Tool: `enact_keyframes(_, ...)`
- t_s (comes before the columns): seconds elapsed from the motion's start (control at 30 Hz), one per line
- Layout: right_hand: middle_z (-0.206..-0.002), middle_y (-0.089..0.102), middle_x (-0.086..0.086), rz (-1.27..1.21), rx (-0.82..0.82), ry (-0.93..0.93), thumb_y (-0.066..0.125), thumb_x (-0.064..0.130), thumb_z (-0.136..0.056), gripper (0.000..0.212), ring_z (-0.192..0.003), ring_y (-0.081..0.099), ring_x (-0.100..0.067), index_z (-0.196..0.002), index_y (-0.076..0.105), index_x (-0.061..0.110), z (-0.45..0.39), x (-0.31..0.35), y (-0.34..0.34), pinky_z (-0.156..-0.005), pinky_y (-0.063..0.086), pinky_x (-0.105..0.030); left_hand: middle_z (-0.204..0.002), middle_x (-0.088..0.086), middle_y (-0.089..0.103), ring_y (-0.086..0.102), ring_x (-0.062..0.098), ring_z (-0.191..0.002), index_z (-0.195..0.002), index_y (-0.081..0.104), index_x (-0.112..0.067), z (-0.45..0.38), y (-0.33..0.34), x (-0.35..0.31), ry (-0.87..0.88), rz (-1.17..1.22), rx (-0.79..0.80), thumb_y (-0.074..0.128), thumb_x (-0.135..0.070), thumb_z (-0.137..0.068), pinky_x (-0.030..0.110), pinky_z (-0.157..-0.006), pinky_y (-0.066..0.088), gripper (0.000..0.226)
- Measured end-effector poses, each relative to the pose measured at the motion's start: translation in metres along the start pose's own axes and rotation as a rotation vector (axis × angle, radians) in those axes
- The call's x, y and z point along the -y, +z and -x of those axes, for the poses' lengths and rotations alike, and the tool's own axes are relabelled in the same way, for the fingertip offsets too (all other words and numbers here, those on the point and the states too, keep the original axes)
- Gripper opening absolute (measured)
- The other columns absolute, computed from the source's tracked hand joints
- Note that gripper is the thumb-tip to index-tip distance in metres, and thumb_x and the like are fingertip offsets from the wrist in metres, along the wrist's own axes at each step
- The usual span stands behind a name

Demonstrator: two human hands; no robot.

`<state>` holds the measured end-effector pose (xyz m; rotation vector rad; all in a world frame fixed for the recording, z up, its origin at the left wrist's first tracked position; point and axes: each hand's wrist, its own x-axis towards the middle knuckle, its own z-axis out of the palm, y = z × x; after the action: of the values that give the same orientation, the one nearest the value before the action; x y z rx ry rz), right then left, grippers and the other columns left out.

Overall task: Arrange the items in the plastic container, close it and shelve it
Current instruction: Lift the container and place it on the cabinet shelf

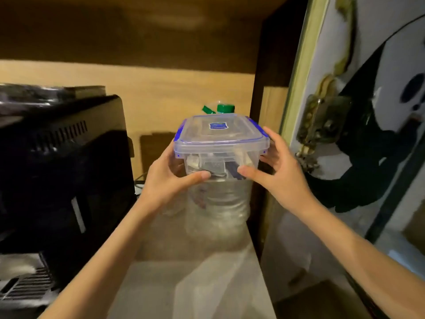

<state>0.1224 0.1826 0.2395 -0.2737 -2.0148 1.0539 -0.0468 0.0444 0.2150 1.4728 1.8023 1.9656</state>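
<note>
A clear plastic container (220, 143) with a blue-edged lid (216, 131) pressed on is held up in front of a wooden shelf opening. Several small items (213, 166) show through its wall. My left hand (170, 178) grips its left side, thumb across the front. My right hand (276, 171) grips its right side, thumb on the front wall. The container hangs above a large clear bottle (220, 210) with a green cap (225, 108) behind.
A black appliance (62, 171) fills the shelf's left half. The shelf floor (161, 284) is pale, with the bottle standing on it. A dark wooden side wall (264, 100) bounds the shelf on the right. A door with a brass latch (322, 120) and a panda picture (391, 111) stands right.
</note>
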Motion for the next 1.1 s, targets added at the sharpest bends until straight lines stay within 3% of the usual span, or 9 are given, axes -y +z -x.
enact_keyframes(0.13,-0.132,0.052,0.011,-0.019,-0.047,-0.134,0.074,0.042,-0.056,0.073,-0.123,0.05,-0.007,-0.116,0.034,0.055,-0.039,0.04,-0.018,-0.107,0.041,-0.035,-0.094,-0.028,0.072,0.066,-0.003,-0.097,-0.105,0.058,-0.037,-0.043,-0.007,-0.042,0.106,0.021,-0.016,0.085,-0.036,-0.051,0.015,-0.084,0.053,0.06)
enact_keyframes(0.23,-0.131,0.053,0.01,-0.02,-0.095,-0.2,0.075,0.046,-0.054,0.082,-0.123,0.051,-0.009,-0.126,0.038,0.044,-0.067,0.066,-0.031,-0.105,0.043,-0.036,-0.083,-0.034,0.07,0.065,-0.013,-0.087,-0.105,0.056,-0.03,-0.072,-0.011,-0.082,0.203,0.012,0.007,0.08,-0.024,-0.057,0.002,-0.072,0.049,0.054)
enact_keyframes(0.33,-0.132,0.05,0.009,-0.002,-0.133,-0.252,0.074,0.041,-0.059,0.093,-0.119,0.051,-0.007,-0.14,0.031,0.029,-0.093,0.09,-0.044,-0.098,0.046,-0.026,-0.084,-0.029,0.072,0.067,-0.008,-0.087,-0.104,0.056,-0.028,-0.1,-0.016,-0.115,0.285,0.01,0.035,0.072,-0.014,-0.063,0.005,-0.068,0.051,0.046)
enact_keyframes(0.47,-0.125,0.054,0.01,-0.005,-0.182,-0.332,0.077,0.03,-0.067,0.082,-0.113,0.055,-0.005,-0.137,0.035,0.027,-0.124,0.116,-0.059,-0.088,0.046,-0.015,-0.077,-0.036,0.069,0.065,-0.014,-0.081,-0.096,0.055,-0.035,-0.129,-0.022,-0.153,0.378,-0.022,0.01,0.071,-0.024,-0.059,0.001,-0.061,0.049,0.042)
enact_keyframes(0.63,-0.106,0.057,0.025,-0.024,-0.215,-0.415,0.077,0.03,-0.068,0.077,-0.091,0.058,0.015,-0.134,0.039,0.029,-0.158,0.144,-0.076,-0.076,0.05,-0.004,-0.092,-0.018,0.066,0.066,-0.012,-0.08,-0.104,0.057,-0.023,-0.164,-0.029,-0.19,0.437,-0.037,0.073,0.069,-0.016,-0.07,0.003,-0.06,0.049,0.038)
enact_keyframes(0.7,-0.103,0.056,0.025,-0.027,-0.212,-0.441,0.076,0.031,-0.067,0.076,-0.09,0.058,0.011,-0.133,0.039,0.029,-0.171,0.155,-0.083,-0.073,0.051,-0.005,-0.093,-0.014,0.066,0.066,-0.012,-0.078,-0.106,0.056,-0.02,-0.18,-0.03,-0.202,0.451,-0.045,0.086,0.069,-0.014,-0.073,0.002,-0.059,0.049,0.036)
enact_keyframes(0.87,-0.117,0.056,0.009,0.0,-0.206,-0.474,0.073,0.027,-0.075,0.07,-0.097,0.055,0.002,-0.135,0.037,0.028,-0.207,0.176,-0.095,-0.073,0.052,-0.011,-0.064,-0.026,0.07,0.066,-0.014,-0.067,-0.09,0.062,-0.025,-0.221,-0.036,-0.22,0.482,-0.079,0.024,0.071,-0.014,-0.075,-0.001,-0.056,0.047,0.02)
enact_keyframes(1.0,-0.128,0.056,0.001,0.034,-0.213,-0.485,0.072,0.03,-0.076,0.069,-0.11,0.056,-0.009,-0.136,0.038,0.025,-0.24,0.184,-0.1,-0.078,0.052,-0.018,-0.084,-0.015,0.069,0.067,-0.01,-0.07,-0.096,0.064,-0.022,-0.252,-0.04,-0.228,0.469,-0.133,0.002,0.069,-0.025,-0.077,0.001,-0.057,0.049,0.021)
enact_keyframes(1.1,-0.128,0.056,0.001,0.031,-0.226,-0.479,0.073,0.031,-0.076,0.069,-0.112,0.054,-0.011,-0.136,0.039,0.024,-0.262,0.183,-0.103,-0.076,0.048,-0.016,-0.092,-0.007,0.068,0.066,0.004,-0.084,-0.104,0.062,-0.017,-0.274,-0.041,-0.228,0.44,-0.166,0.0,0.068,-0.039,-0.067,0.009,-0.06,0.053,0.044)
